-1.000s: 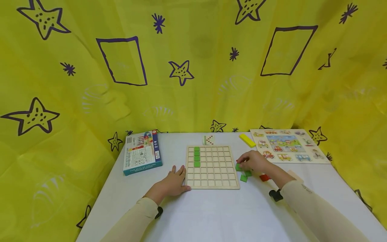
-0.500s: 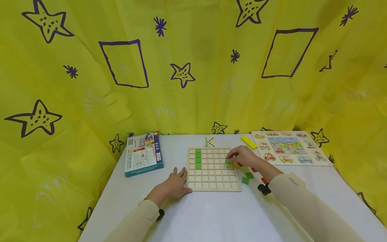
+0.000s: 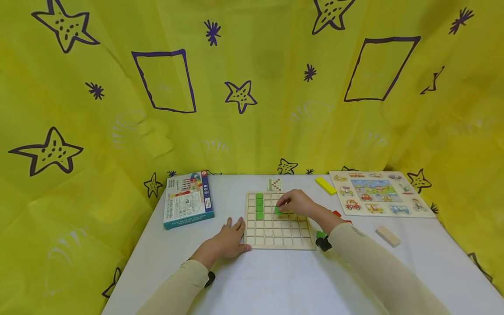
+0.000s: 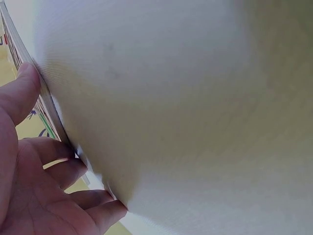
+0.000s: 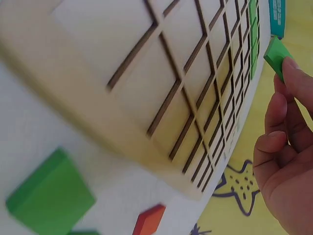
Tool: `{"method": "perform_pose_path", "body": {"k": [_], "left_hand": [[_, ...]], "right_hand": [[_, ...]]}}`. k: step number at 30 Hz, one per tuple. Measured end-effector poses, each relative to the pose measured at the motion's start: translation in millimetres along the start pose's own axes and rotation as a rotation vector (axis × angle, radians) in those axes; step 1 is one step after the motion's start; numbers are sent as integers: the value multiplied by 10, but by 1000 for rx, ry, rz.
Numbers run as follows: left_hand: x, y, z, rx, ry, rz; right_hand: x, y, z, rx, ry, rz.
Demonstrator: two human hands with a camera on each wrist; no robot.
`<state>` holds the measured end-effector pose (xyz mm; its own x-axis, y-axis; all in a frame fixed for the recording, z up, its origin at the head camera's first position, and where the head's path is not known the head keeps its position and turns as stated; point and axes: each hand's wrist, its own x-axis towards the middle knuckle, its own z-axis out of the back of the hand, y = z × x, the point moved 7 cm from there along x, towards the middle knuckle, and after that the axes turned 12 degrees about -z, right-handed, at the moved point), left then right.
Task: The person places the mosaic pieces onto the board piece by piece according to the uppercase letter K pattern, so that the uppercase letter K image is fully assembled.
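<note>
My right hand [image 3: 296, 203] pinches a green square tile [image 5: 277, 55] between thumb and fingertips, over the upper middle of a wooden grid board [image 3: 280, 241]. Several green tiles [image 3: 259, 205] fill part of one column near the board's left side. My left hand [image 3: 228, 240] lies with fingers spread at the board's left edge; in the left wrist view its thumb [image 4: 29, 83] and fingertips touch that edge. Right of the board, partly hidden by my right wrist, lie a loose green tile [image 5: 51, 196] and a red tile [image 5: 149, 220].
A small pattern card [image 3: 274, 184] lies behind the board. At the left stands a boxed set [image 3: 189, 205]. Back right are a yellow block [image 3: 325, 186] and a picture puzzle board [image 3: 382, 210]; a plain wooden block [image 3: 387, 236] lies in front of it.
My right hand has picked up a green tile from the pile right of the board and carried it left over the grid. The left hand has stayed at the board's edge.
</note>
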<state>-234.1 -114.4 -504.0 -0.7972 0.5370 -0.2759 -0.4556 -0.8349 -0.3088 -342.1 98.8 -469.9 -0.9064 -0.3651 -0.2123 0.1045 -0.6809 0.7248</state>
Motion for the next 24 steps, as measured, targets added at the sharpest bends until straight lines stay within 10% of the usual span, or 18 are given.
{"method": "perform_pose_path", "body": {"k": [24], "left_hand": [[49,45,-40,39,10,-24]], "right_hand": [[99,329,-625,-29,68,66]]}}
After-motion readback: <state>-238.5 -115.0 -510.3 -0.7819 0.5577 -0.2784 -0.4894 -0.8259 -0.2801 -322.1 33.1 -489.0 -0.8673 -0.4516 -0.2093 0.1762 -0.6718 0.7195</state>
